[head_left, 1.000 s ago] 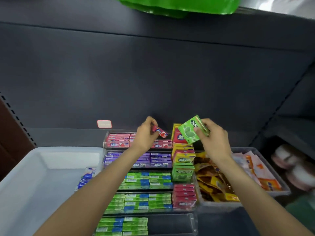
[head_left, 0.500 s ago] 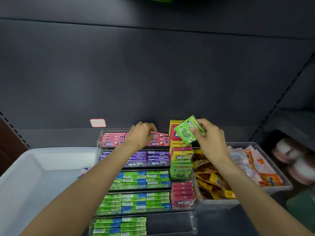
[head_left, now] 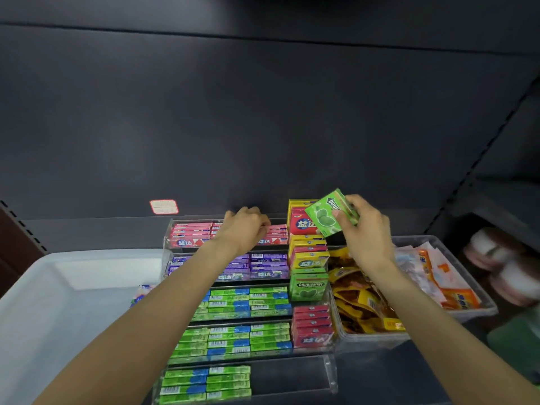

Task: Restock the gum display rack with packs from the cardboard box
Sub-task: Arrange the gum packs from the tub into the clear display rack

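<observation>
Left hand [head_left: 244, 229] curled down on pink packs [head_left: 191, 232] in top rack tier [head_left: 171, 235], whether it grips one, can't tell. Right hand [head_left: 365, 232] holds green carton [head_left: 328, 216] tilted above rack's right column. Tip imo: seat pack flat, flush with row before letting go.

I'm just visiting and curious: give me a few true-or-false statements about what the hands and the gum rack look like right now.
1. The right hand holds a green box. True.
2. The left hand rests on the purple packs. False: it is at the pink packs in the rack's top row.
3. The bottom row of the rack is full. False: green packs fill only its left part.
4. A clear bin of snack bags stands right of the rack. True.
5. The white tub lies left of the rack. True.
</observation>
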The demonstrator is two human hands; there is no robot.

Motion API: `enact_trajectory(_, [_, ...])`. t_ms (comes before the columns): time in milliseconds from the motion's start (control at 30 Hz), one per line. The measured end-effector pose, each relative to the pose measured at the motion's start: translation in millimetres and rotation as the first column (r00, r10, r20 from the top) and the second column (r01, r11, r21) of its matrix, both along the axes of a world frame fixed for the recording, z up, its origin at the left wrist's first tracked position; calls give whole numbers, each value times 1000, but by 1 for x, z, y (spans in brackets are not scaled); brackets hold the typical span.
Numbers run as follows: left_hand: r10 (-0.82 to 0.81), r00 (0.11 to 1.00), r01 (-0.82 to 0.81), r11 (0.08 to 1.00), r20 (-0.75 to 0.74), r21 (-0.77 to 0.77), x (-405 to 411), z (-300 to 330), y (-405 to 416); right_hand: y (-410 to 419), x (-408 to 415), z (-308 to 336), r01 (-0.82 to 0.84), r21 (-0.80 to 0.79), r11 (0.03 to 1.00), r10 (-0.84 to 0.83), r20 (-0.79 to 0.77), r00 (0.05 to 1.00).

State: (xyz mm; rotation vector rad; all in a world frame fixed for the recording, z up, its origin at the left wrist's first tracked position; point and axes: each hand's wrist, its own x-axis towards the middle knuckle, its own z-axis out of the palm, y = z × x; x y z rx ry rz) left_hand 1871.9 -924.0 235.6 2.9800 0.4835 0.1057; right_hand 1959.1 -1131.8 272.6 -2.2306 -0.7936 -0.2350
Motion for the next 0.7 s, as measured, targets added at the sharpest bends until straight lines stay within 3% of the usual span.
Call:
enact_trajectory(233, [-17, 999, 14, 995, 33, 98, -3, 0, -8, -7, 4, -1, 28, 2, 1000, -28, 22, 999])
enact_trajectory(700, [19, 1000, -21, 997, 23, 69, -10, 2, -15, -19, 4, -1, -4, 60, 998, 1, 39, 999])
